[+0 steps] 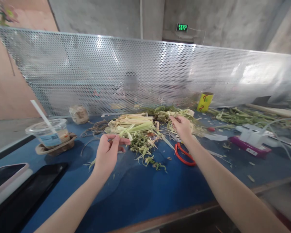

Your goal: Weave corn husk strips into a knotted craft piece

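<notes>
My left hand (109, 150) is closed in a pinch at the near left edge of a plant heap, a pale green plant strip (127, 132) at its fingertips. Beyond it lies a bundle of cut pale stalks (133, 121). Curled greenish dried sprigs (142, 142) spread in front of that bundle. Over a second pile of dried leaves (190, 114), on the right, my right hand (183, 127) has thumb and fingers pressed together; what they hold, if anything, is too small to make out. Red-handled scissors (184, 155) lie beneath my right forearm, blades partly hidden.
On the left are a lidded drink cup (52, 134) in a cardboard holder, a phone (7, 178) and a black flat case (31, 191). A twine roll (79, 114) and yellow tube (205, 102) stand before the perforated metal screen (87, 71). A purple power strip (249, 147) sits right.
</notes>
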{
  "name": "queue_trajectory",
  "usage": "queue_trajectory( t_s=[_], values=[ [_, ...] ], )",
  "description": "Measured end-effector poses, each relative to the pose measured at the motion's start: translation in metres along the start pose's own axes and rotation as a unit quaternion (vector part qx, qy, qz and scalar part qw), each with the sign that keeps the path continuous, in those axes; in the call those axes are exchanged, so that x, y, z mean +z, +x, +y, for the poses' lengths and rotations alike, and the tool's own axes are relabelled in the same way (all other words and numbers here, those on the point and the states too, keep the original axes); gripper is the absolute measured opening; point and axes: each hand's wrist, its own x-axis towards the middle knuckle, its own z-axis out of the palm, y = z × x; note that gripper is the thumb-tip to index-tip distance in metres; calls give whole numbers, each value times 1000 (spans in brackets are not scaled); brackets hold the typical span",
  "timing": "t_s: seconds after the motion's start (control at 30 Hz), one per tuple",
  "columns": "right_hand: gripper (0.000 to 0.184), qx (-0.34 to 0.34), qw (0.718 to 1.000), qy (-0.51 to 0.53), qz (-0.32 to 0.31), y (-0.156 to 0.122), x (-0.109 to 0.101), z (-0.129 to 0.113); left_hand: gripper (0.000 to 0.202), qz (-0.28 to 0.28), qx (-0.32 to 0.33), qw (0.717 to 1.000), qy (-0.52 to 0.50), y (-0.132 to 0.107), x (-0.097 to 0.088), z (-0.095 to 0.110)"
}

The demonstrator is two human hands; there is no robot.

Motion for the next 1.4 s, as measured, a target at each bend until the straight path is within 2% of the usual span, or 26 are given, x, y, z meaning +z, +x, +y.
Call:
queue_trajectory(
  t_s=[0.23,0.73,1.4],
  values=[
    [37,-15,1000,-17,-10,-2,2,1,24,1,6,1000,6,-1,0,0],
    [38,-47,997,-52,11,-3,2,-2,18,3,4,1000,-6,3,-1,-3],
    [39,-43,998,-55,-4,-6,3,-6,19,1,9,1000,-11,3,-2,-4]
  ],
)
